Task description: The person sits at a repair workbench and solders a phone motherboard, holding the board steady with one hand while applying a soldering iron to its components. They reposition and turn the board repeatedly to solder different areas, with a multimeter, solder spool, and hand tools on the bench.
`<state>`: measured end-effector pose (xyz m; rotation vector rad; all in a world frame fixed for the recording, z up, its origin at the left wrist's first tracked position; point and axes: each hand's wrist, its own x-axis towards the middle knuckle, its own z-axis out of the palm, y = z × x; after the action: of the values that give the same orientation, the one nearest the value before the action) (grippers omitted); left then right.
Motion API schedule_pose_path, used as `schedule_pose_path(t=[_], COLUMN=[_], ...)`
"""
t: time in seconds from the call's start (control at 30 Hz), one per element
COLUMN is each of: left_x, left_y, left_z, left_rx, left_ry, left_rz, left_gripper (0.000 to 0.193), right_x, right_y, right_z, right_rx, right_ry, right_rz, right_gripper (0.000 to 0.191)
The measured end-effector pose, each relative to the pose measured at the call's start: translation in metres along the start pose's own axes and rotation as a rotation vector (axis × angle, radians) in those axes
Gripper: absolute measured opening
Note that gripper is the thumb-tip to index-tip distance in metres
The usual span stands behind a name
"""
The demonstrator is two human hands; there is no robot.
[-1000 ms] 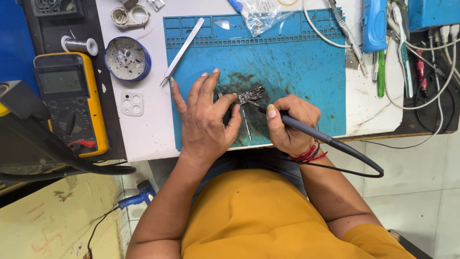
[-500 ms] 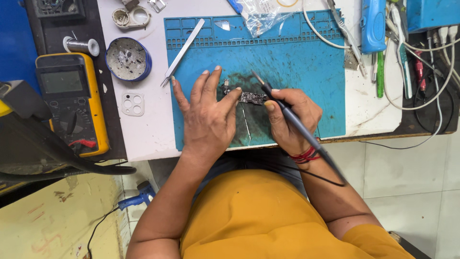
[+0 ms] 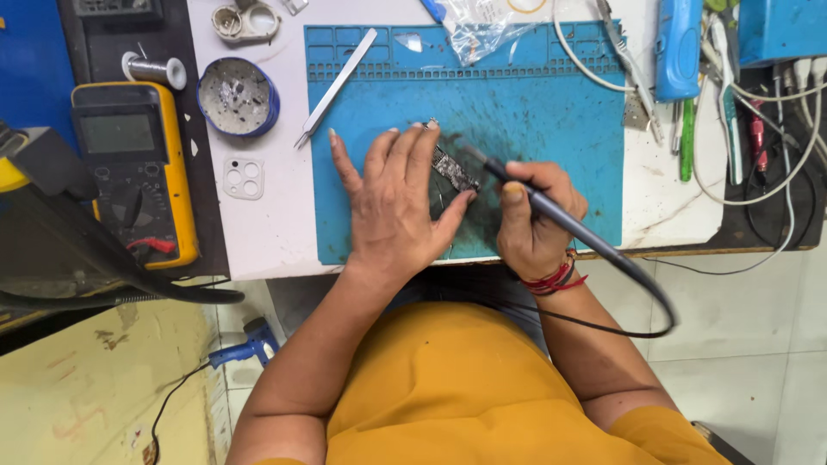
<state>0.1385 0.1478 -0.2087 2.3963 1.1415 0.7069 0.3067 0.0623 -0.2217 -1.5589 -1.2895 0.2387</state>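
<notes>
Two hands work over my blue mat [image 3: 551,129]. Left of it sit a yellow meter [image 3: 129,172] and tin [image 3: 237,96]. My left hand [image 3: 392,207], fingers spread, pins the board [image 3: 452,170]; my right hand [image 3: 534,220] clenches the iron [image 3: 551,209], tip near the board.

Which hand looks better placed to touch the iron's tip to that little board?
Right. The right hand grips the dark corded soldering iron, tip beside the small dark circuit board; the left hand lies flat, steadying it.
</notes>
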Motion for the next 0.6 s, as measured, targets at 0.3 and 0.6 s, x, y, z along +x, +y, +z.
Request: schedule_pose_path(t=[0.3, 0.6], left_x=[-0.0001, 0.0002], left_y=[-0.0011, -0.0012], left_z=[-0.0021, -0.0018], left_rx=[-0.120, -0.134], left_ry=[-0.036, -0.045], left_rz=[0.037, 0.023], left_gripper=[0.084, 0.082], right_x=[0.0000, 0.0046], right_y=[-0.0005, -0.0038], right_z=[-0.0036, -0.0005], right_rx=[-0.031, -0.059], right_ry=[-0.089, -0.104], right_rz=[-0.124, -0.138], right_gripper=[0.012, 0.013])
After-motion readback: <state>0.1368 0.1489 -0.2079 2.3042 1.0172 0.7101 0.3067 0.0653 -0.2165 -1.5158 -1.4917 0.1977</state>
